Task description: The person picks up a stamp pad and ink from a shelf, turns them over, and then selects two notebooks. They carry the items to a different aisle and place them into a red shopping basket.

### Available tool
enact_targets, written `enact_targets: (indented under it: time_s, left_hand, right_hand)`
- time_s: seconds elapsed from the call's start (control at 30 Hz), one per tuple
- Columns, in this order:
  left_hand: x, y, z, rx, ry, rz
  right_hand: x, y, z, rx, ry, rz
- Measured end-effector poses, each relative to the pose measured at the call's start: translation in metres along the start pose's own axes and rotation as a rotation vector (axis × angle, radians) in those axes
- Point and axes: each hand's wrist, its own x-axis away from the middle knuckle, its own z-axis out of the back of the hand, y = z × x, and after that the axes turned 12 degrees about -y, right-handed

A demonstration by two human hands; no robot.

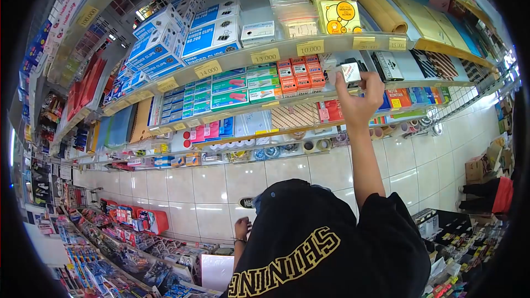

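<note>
My right hand (361,96) reaches up to the shelf edge, its thumb and fingers closed on a small white box (350,73) with reddish print. Just left of it, red-and-white ink boxes (300,76) stand stacked on the middle shelf, beside green-and-white boxes (230,91). A dark and white box (388,66) lies to the right of the hand. My left hand (243,227) hangs low beside my black shirt, fingers loosely bent and a little apart, with nothing visible in it.
Blue-and-white binder clip boxes (212,36) fill the upper shelf above price tags (265,56). Tape rolls (309,146) line the lowest level. Red baskets (157,221) stand lower left. A person in black trousers and red clothing (503,195) is at the far right.
</note>
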Motion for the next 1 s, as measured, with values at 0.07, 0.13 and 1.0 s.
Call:
enact_targets:
  time_s: [0.07, 0.13, 1.0]
  left_hand:
    - [-0.012, 0.047, -0.001, 0.011, -0.052, -0.036]
    - [-0.017, 0.093, -0.009, 0.008, -0.116, -0.177]
    - [0.113, 0.377, -0.153, 0.62, -1.11, -0.328]
  right_hand:
    - [0.003, -0.009, 0.015, -0.024, -0.001, -0.001]
    - [0.013, -0.014, 0.028, -0.127, -0.125, -0.143]
    - [0.143, 0.006, 0.053, -0.974, -1.028, -0.672]
